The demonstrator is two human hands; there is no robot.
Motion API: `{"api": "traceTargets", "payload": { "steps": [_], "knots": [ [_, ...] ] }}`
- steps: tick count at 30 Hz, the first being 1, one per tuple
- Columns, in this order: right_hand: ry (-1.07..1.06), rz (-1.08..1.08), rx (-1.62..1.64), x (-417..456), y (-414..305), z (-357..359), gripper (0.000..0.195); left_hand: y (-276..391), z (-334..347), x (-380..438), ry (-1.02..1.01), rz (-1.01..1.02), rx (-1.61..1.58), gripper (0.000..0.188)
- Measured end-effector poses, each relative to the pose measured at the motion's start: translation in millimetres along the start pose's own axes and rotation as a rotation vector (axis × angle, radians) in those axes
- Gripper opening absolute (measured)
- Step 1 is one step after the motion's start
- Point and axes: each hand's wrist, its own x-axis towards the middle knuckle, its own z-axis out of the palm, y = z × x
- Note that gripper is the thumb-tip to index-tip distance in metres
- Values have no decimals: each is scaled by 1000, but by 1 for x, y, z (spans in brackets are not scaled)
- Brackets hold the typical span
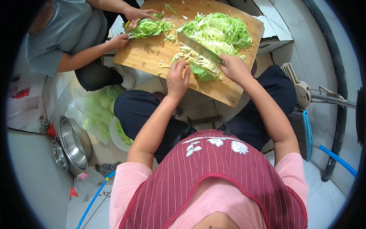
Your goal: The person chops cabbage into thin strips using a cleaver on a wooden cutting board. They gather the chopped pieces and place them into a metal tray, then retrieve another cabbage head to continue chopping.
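My right hand (236, 68) is closed round the handle of a cleaver (200, 48), whose broad blade points up and left over a wooden cutting board (143, 54). Below the blade lie pale cut cabbage pieces and a green cabbage leaf (201, 72). My left hand (177, 76) is beside these pieces at the board's near edge, fingers bent and apart; whether the fingertips touch cabbage is unclear. A large heap of shredded cabbage (220, 28) lies beyond the blade. At the board's left, another person's hands hold a smaller bunch of shredded greens (147, 28).
The other person (77, 37) sits close at the left. On the floor stand steel basins (73, 143), a plastic bag of greens (98, 111) and a white tub (115, 137). A blue brush (305, 134) leans at the right wall.
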Motion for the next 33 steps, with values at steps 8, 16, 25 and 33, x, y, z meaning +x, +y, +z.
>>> {"api": "traceTargets", "payload": {
  "steps": [8, 16, 25, 33],
  "knots": [
    [167, 45, -26, -1, 44, 23, 17, 23, 31, -21, -114, 173, 99, 27],
    [37, -32, -96, -68, -33, -9, 13, 14, 32, -27, -50, 202, 137, 27],
    [51, 169, -40, -88, -28, -28, 16, 29, 41, 1, -149, 221, 194, 29],
    [77, 254, 36, -76, -6, -16, 19, 22, 44, 17, -419, 128, 272, 37]
  ]
}}
